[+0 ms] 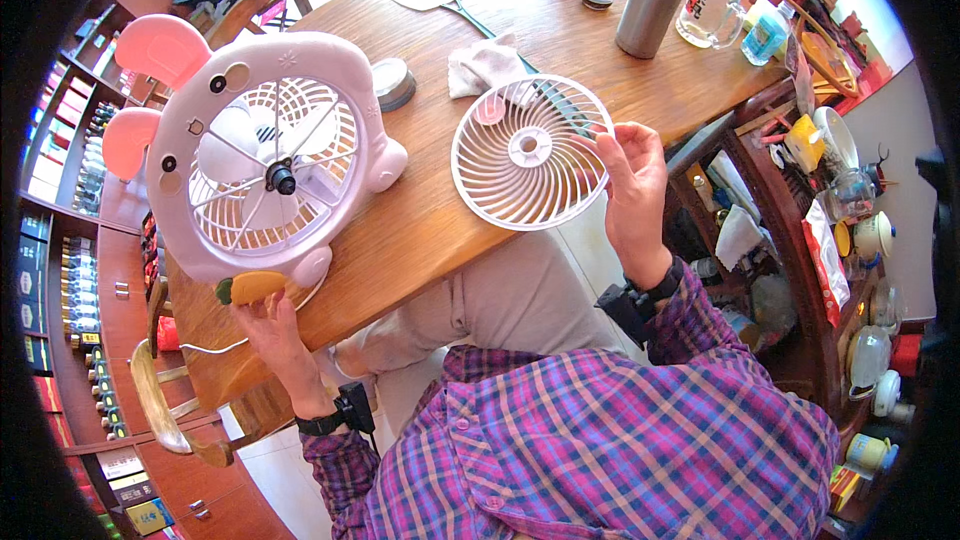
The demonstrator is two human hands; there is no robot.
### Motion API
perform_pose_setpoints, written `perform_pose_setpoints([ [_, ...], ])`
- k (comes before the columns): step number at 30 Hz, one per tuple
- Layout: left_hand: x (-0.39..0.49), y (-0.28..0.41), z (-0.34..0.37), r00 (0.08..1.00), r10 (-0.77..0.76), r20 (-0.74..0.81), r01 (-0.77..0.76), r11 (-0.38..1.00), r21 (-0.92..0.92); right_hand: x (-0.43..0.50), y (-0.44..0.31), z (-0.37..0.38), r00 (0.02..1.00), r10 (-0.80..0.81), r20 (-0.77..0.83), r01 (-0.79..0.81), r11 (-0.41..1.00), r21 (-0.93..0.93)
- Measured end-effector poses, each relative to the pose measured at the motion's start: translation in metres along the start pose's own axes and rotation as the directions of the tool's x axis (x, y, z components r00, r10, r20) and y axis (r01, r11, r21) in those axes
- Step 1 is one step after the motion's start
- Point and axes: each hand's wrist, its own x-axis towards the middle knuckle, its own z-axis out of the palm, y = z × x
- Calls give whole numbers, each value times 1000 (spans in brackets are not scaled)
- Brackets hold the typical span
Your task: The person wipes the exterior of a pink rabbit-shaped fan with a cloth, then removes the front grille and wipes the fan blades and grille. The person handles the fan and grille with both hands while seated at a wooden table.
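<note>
A pale pink mouse-shaped fan [349, 64] stands tilted on the wooden table [405, 240], with its open front facing me. White blades [229, 142] and a dark central shaft [283, 178] show behind radial spokes. My left hand [281, 337] holds the fan's lower edge by the orange carrot ornament [259, 288], fingers partly hidden beneath it. A loose round fan grille [480, 187] is pinched at its right rim between the thumb and fingers of my right hand [634, 180]. It has curved ribs, a hub with a centre hole, and a small pink badge near its upper left.
Behind the grille lie a white cloth [480, 64] and a green-handled racket or swatter [472, 19]. A round tin [394, 82] sits beside the fan. Farther back stand a steel tumbler [654, 4], a glass mug [705, 11] and a blue bottle [765, 34]. A cluttered shelf [787, 240] is at right.
</note>
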Motion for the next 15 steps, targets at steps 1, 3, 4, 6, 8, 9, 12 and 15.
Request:
perform_pose_setpoints([
  [1, 0, -2, 1, 1000, -24, -2, 24, 1000, -5, 3, -2, -1, 999, 34, 2, -34, 999, -35],
  [3, 1, -4, 3, 1000, -29, 5, 29, 1000, -2, 7, -8, -5, 994, 106, 5, -105, 989, -104],
  [4, 1, -5, 3, 999, -40, 11, 40, 999, -10, 10, -9, -5, 994, 105, -3, -104, 983, -152],
  [6, 1, -7, 4, 999, -44, 18, 45, 999, -17, 15, -17, -10, 1000, 29, 12, -27, 990, -139],
  [8, 1, -8, 3, 997, -74, 12, 75, 997, -30, 30, -23, -16, 997, -62, -35, 54, 981, -186],
  [9, 1, -8, 2, 997, -81, 5, 81, 996, -45, 41, -26, -21, 991, -113, -66, 97, 975, -201],
  [12, 1, -9, 2, 997, -73, -9, 72, 996, -51, 83, -25, -38, 965, -223, -136, 182, 948, -261],
  [15, 5, -10, -1, 998, -55, -14, 55, 998, -27, 110, -5, -54, 949, -283, -137, 214, 901, -378],
])
